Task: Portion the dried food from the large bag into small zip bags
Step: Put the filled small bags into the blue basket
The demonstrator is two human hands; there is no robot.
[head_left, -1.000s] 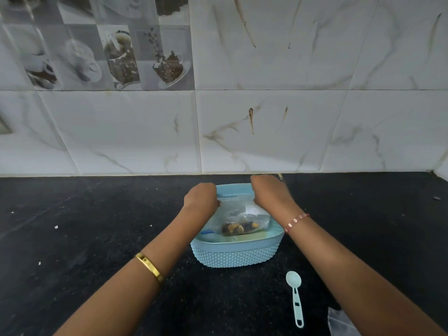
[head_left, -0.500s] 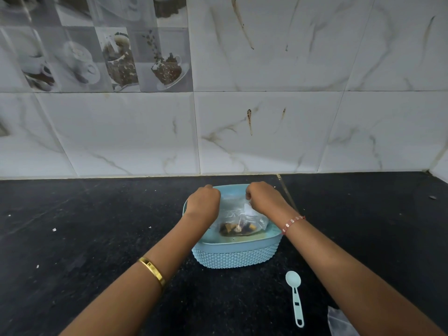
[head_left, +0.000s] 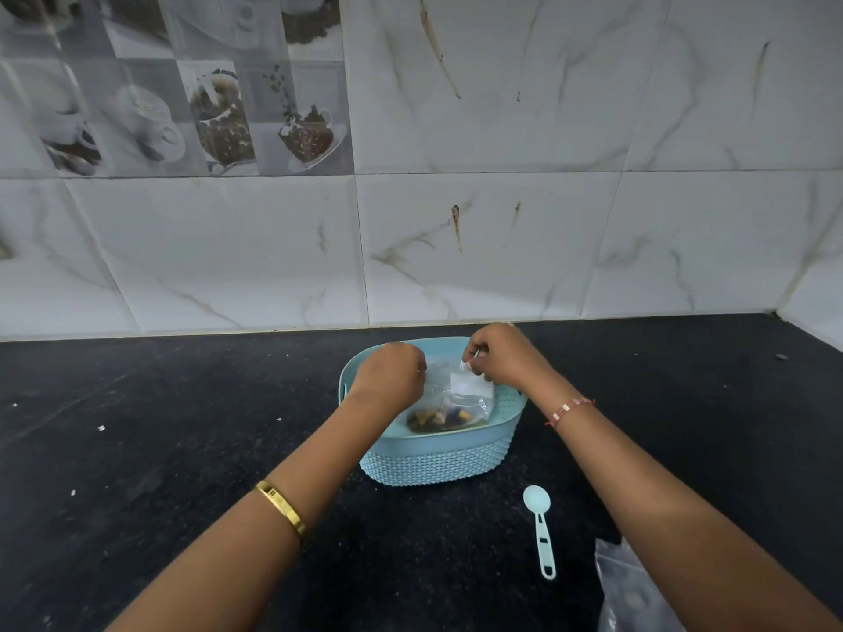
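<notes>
A small clear zip bag (head_left: 460, 396) with brown and yellow dried food at its bottom hangs inside a light blue woven-pattern basket (head_left: 433, 463) on the black counter. My left hand (head_left: 392, 376) grips the bag's top left edge with curled fingers. My right hand (head_left: 506, 358) pinches the bag's top right corner. A clear plastic bag (head_left: 629, 590) lies at the lower right, partly hidden behind my right forearm.
A light blue plastic scoop (head_left: 540, 529) lies on the counter (head_left: 159, 449) in front of the basket, to its right. White marble-look wall tiles rise behind the counter. Small white crumbs dot the counter on the left.
Both hands have stayed on the small bag's top edge over the basket. The right hand has shifted slightly right and now pinches the corner; the bag's top looks more spread.
</notes>
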